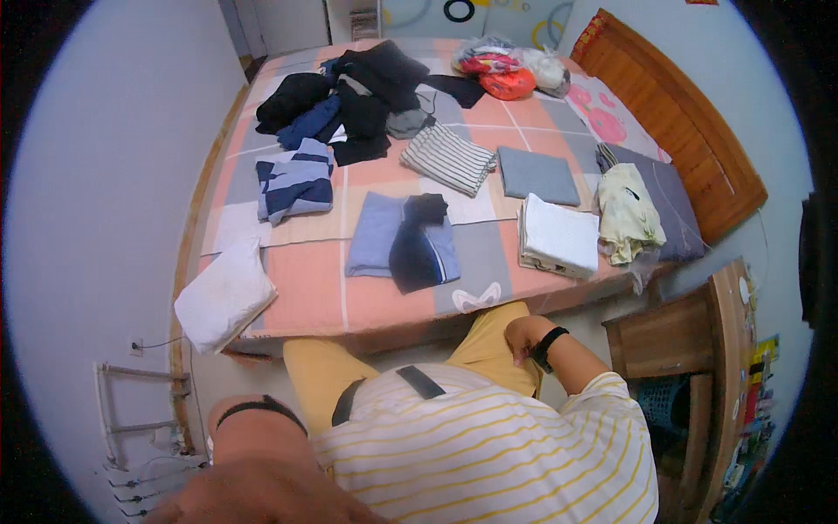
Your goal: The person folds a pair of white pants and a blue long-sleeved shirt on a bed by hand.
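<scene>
My left hand (pixel 262 494) is large and close to the camera at the bottom edge, its fingers cut off or blurred. My right hand (pixel 522 333) rests against my right thigh in yellow trousers, fingers partly hidden. On the bed in front lies a folded blue garment (pixel 373 236) with a dark navy part across it. Left of it are a white folded cloth (pixel 226 295) at the bed's corner and a blue and navy striped garment (pixel 294 180). To its right sit a stack of white folded cloth (pixel 560 236), a grey folded cloth (pixel 538 175) and a striped folded garment (pixel 448 157).
A heap of dark clothes (pixel 366 85) lies towards the far left of the bed (pixel 301 288). Plastic-wrapped bundles (pixel 507 69) lie at the far right, near the wooden headboard (pixel 681 124). A pale printed cloth bag (pixel 628 209) lies near a wooden desk (pixel 661 334); a metal rack (pixel 141 373) stands lower left.
</scene>
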